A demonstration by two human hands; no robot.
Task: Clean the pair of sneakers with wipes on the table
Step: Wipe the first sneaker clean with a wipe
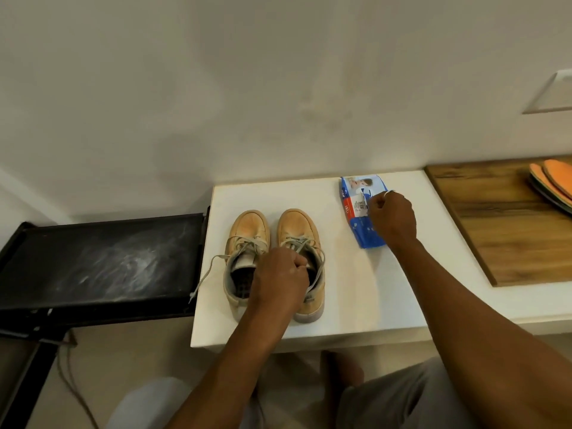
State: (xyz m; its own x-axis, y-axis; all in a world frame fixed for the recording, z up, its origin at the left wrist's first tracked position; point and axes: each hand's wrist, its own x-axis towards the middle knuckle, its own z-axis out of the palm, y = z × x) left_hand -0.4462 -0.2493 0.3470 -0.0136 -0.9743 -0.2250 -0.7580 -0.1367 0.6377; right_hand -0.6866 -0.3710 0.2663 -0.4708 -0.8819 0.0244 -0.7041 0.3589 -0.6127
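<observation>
Two tan sneakers stand side by side on the white table (356, 305), toes toward the wall: the left sneaker (246, 233) and the right sneaker (295, 227). My left hand (280, 280) rests over their heel openings, fingers closed around the inner collars of the pair. A loose lace (202, 281) trails off the table's left edge. To the right lies a blue pack of wipes (356, 196). My right hand (393, 216) sits on the pack, fingers pinched at its flap.
A black dusty shelf (102, 261) adjoins the table on the left. A wooden surface (501, 224) on the right carries orange insoles (554, 181). The wall is close behind. My knees are below the table's front edge.
</observation>
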